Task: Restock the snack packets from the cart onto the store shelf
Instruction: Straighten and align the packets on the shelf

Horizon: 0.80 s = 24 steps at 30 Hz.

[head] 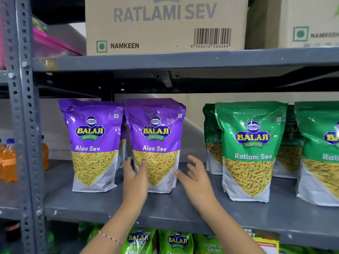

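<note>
Grey slotted-steel shelf [183,208] fills the view, w/ a Ratlami Sev carton [165,24] on the tier above. Going L to R:

- Far left, past the upright: orange drink bottles [8,162], partly cut off by the frame edge.
- Left Aloo Sev packet [91,143] stands upright, untouched. Another purple pack sits behind it, mostly hidden.
- Our left hand [134,177] is on the second Aloo Sev packet [156,143]: thumb on the front face, other fingers wrapped round its left edge. Looks like holding/steadying it, grip strength cant tell.
- That packet is upright, long axis vertical, base on the shelf, just beside the first one and touching or nearly so up top.
- Our right hand [195,177] is spread wide, holding nothing, just off the packet's lower right corner. Motion blur on the fingers, so contact w/ the corner cant be confirmed.
- Bare shelf gap, then green Ratlami Sev packets [251,149] in rows, rightmost one cut off.

Key relation imo: packet sits directly ahead of both hands, between them, left hand nearer (already on it). Next move prob squares it up w/ its neighbour.

Hidden: cart not in view, so remaining stock unknown. Lower tier shows only the tops of green Chana packs [176,241].
</note>
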Each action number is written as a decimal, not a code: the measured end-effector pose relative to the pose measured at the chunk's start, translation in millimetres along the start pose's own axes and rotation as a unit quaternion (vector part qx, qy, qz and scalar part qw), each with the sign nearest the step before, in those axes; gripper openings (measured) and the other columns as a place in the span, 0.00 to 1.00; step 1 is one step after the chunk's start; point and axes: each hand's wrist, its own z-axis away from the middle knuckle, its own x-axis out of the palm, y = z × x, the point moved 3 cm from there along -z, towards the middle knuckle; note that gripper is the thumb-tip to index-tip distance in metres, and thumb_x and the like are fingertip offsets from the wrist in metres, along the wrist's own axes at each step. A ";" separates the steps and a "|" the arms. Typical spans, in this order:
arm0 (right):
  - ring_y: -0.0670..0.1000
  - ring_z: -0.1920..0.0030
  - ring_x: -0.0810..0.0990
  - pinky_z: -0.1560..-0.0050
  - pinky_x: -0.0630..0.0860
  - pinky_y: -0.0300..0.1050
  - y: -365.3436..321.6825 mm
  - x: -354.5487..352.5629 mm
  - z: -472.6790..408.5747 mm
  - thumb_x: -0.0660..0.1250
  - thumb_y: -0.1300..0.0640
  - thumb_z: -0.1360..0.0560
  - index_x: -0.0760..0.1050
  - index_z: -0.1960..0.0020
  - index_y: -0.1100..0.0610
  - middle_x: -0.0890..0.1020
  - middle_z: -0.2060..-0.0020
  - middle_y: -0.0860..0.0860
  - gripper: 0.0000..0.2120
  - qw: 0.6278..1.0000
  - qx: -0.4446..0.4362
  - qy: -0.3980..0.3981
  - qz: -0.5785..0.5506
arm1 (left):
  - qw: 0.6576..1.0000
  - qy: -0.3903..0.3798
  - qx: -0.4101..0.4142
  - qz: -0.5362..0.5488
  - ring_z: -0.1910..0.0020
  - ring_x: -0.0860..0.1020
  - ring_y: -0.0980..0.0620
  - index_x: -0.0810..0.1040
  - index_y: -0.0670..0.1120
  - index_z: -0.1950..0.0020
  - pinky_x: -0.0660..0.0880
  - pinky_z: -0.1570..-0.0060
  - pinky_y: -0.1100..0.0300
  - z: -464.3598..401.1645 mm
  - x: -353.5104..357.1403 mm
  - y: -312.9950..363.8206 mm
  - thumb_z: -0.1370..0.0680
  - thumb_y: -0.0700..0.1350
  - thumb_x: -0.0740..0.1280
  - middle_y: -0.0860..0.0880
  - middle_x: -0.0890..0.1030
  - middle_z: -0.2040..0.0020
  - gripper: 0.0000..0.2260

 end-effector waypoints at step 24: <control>0.52 0.48 0.83 0.49 0.81 0.49 11.9 -246.6 -9.3 0.82 0.59 0.39 0.68 0.47 0.48 0.84 0.49 0.54 0.29 0.993 0.053 0.016 0.101 | 0.948 -0.238 -0.185 0.100 0.43 0.82 0.45 0.83 0.47 0.45 0.72 0.34 0.44 74.9 219.1 -21.5 0.49 0.75 0.72 0.46 0.85 0.43 0.43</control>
